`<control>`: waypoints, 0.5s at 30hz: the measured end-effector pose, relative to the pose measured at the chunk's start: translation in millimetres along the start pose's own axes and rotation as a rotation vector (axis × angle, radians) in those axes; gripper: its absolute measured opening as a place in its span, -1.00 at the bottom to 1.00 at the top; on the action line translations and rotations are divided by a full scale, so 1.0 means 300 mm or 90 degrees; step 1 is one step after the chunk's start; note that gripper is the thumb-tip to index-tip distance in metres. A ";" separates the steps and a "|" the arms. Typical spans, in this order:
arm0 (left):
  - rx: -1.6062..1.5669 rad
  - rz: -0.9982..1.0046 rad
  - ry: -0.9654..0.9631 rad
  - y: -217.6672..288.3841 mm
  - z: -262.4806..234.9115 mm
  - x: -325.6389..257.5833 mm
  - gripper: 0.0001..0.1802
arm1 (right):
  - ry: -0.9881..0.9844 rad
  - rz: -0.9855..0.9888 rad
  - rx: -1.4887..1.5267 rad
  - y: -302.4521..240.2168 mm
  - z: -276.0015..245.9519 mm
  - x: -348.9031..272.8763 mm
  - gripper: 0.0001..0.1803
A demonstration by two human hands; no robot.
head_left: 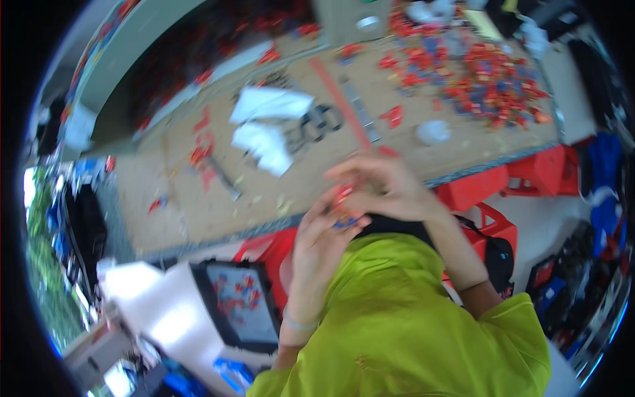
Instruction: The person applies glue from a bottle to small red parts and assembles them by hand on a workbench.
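Both hands meet in front of my body, over the near edge of the table. Between their fingers is a small red-and-blue piece (343, 194), blurred, its exact kind not readable. My left hand (314, 241) is closed around it from below, with a blue part showing by the fingertips. My right hand (393, 188) curls over from the right, thumb and fingers pinching the red part. Beyond them lies the cardboard-covered tabletop (165, 228). At the far right spreads a heap of small red and blue pieces (493, 83).
Two crumpled white sheets (271, 106) lie mid-table. A knife-like tool (225, 178) is on the left, a metal strip (360, 112) farther back. A whitish round object (433, 132) sits right. Red stools (539, 171) and a black-framed tray (198, 281) flank the near edge.
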State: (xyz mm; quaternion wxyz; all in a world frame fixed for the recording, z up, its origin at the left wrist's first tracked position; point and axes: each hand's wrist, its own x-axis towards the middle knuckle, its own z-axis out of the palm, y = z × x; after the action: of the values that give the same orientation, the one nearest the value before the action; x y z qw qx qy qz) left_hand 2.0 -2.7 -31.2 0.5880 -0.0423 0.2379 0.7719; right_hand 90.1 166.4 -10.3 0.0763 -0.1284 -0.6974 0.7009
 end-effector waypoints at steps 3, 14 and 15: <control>-0.011 0.019 0.065 0.012 -0.035 -0.020 -0.54 | 0.028 -0.106 0.053 0.039 0.032 0.018 -0.73; 0.208 0.046 0.038 0.017 0.064 0.018 -0.59 | 0.183 -0.271 -0.143 0.025 0.051 0.025 -0.82; 0.336 0.079 0.053 0.029 0.036 0.020 -0.48 | 0.231 -0.321 -0.185 0.037 0.061 0.032 -0.81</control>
State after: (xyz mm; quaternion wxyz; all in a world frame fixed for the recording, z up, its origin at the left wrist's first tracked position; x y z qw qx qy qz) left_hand -5.4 5.6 -21.0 0.5197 0.0957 0.4571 0.7154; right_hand 76.5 151.6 -22.2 0.3508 -0.0843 -0.7747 0.5193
